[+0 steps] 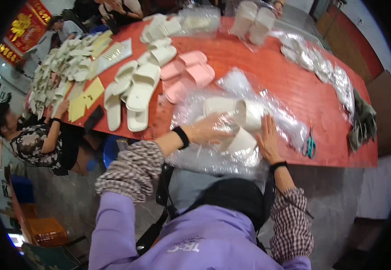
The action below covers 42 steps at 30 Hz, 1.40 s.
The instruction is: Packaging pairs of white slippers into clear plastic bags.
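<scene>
In front of me a pair of cream-white slide slippers (pixel 224 107) lies among clear plastic bags (pixel 204 164) at the table's near edge. Over the left part of the pair, my left hand (pixel 211 128) reaches in from the side, its fingers stretched out across the plastic and slightly smeared. My right hand (pixel 268 139) rests flat along the right side of the same pair, fingers extended. Clear film partly covers the lower slipper, and I cannot tell whether the pair is inside a bag.
Pink slippers (pixel 200 74) and white slippers (pixel 143 87) lie left of the bags. Teal-handled scissors (pixel 311 146) are at the right. Wrapped slippers (pixel 321 67) line the far right, near a dark cloth (pixel 362 119). A co-worker (pixel 33 139) handles a slipper pile at the left.
</scene>
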Each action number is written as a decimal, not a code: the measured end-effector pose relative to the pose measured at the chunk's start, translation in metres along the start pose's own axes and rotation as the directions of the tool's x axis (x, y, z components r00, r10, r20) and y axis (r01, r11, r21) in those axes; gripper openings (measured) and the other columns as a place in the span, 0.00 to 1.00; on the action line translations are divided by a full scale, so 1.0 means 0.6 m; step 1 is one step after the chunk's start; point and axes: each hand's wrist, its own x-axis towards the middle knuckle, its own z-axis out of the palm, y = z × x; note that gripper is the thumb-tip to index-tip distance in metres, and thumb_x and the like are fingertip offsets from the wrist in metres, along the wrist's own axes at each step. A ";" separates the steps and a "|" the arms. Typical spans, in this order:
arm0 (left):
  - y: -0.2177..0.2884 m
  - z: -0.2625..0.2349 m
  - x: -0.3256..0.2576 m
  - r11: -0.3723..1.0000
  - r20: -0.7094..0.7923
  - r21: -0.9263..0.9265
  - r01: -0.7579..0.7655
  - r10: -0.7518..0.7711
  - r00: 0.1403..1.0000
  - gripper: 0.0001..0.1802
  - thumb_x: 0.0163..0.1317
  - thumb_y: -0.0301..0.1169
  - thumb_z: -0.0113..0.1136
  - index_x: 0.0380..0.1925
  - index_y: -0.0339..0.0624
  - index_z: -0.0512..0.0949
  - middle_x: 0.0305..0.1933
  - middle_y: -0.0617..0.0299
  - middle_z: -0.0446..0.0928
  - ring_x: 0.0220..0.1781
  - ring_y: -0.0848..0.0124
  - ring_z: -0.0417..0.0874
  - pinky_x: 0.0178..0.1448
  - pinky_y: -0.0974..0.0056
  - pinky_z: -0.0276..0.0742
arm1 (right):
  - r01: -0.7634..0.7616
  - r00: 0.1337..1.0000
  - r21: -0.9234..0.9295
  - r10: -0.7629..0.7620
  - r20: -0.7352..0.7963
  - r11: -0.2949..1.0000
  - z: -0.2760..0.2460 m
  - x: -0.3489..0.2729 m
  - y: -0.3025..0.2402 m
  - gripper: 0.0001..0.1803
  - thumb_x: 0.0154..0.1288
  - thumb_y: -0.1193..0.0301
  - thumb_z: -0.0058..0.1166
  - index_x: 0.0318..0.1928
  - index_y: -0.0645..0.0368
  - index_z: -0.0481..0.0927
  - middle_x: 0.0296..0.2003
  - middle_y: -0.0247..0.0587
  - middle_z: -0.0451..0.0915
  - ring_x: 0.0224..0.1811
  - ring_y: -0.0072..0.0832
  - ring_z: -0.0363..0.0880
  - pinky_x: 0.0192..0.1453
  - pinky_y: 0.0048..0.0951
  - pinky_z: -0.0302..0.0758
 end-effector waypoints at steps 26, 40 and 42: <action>-0.014 0.028 -0.183 0.893 -0.525 -0.153 0.424 -0.437 0.730 0.17 0.41 0.20 0.52 0.33 0.43 0.83 0.41 0.56 0.79 0.48 0.53 0.75 0.56 0.52 0.69 | -0.080 0.968 -0.219 0.128 0.215 0.973 -0.022 -0.030 -0.024 0.49 0.57 0.39 0.52 0.73 0.48 0.51 0.73 0.61 0.39 0.76 0.55 0.35 0.75 0.53 0.36; 0.283 -0.277 -0.129 0.764 -0.604 -0.482 0.429 -0.644 0.470 0.20 0.51 0.22 0.53 0.47 0.35 0.79 0.57 0.46 0.72 0.64 0.50 0.65 0.69 0.52 0.56 | -0.041 0.993 -0.171 0.059 0.102 0.984 -0.029 -0.022 -0.017 0.46 0.56 0.37 0.50 0.70 0.47 0.59 0.73 0.61 0.40 0.76 0.53 0.35 0.76 0.49 0.37; 0.328 -0.273 -0.059 0.856 -0.594 -0.357 0.373 -0.516 0.618 0.21 0.49 0.27 0.57 0.46 0.34 0.78 0.56 0.44 0.70 0.63 0.45 0.63 0.68 0.47 0.55 | -0.015 0.994 -0.208 0.037 0.103 0.978 -0.020 -0.019 -0.024 0.45 0.57 0.38 0.51 0.71 0.44 0.58 0.72 0.62 0.42 0.75 0.55 0.38 0.76 0.51 0.38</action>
